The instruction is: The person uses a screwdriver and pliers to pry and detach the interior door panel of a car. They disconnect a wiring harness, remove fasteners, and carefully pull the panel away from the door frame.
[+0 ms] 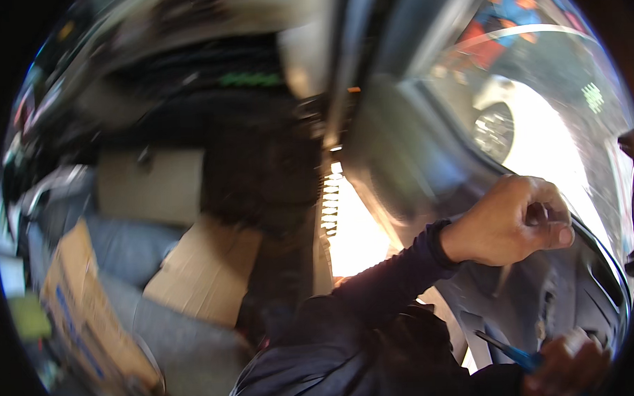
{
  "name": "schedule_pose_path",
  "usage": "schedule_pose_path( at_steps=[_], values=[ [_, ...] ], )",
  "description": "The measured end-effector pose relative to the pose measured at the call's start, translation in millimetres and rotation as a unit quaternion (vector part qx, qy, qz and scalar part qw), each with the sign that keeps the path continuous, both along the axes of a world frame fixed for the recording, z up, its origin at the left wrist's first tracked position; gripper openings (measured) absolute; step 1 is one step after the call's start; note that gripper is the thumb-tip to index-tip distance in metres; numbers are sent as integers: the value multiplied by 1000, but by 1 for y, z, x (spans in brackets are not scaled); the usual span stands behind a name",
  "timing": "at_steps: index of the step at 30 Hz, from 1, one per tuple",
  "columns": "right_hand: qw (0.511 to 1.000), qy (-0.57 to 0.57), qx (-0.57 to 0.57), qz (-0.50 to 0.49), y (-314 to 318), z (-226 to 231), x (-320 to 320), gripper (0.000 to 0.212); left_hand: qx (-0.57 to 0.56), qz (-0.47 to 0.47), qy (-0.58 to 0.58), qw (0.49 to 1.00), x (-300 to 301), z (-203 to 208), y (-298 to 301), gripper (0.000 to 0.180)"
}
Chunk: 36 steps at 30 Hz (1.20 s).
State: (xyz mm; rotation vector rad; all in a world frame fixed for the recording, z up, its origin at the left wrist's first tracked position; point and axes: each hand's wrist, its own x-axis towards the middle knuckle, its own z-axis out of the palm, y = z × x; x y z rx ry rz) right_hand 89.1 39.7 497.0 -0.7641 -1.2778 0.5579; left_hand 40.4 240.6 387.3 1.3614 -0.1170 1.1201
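Note:
My left hand (513, 219) is raised beside the window of a car door (516, 296), its sleeve dark with a black band at the wrist. Its fingers curl in toward the thumb, and whatever they may hold is hidden. Lower down, near the right rim, my right hand (571, 364) is closed around a screwdriver (524, 358). The blue handle shows at the fist, and the thin dark shaft points up and to the left, beside the door's grey inner panel. Motion blurs part of this hand.
Cardboard sheets (201, 272) lie over the grey seat (182, 342), with a longer cardboard piece (90, 304) leaning at the left. Bright ground (356, 224) shows through the door gap. Beyond the window are a white car's wheel (495, 132) and a person in blue and red (509, 10).

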Motion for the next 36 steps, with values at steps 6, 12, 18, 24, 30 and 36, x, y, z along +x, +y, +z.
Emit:
schedule_pose_path(
  at_steps=[6,12,18,24,30,36],
  values=[
    [945,-225,-232,-55,137,-154,-62,29,-250,372,24,893,-132,-59,27,16],
    [843,-337,-417,47,255,-374,-129,56,-357,621,-53,696,-187,-111,-3,22],
    [852,-388,-327,127,315,-445,-213,57,-442,613,29,655,-202,-169,-33,22],
    [759,-592,-247,112,242,-447,-206,45,-496,639,6,588,-223,-201,-33,19],
    [693,-637,-318,116,224,-505,-220,43,-475,645,-14,599,-231,-182,-25,21],
    [695,-653,-284,97,230,-473,-209,48,-461,630,-13,625,-221,-172,-42,24]
  ],
)
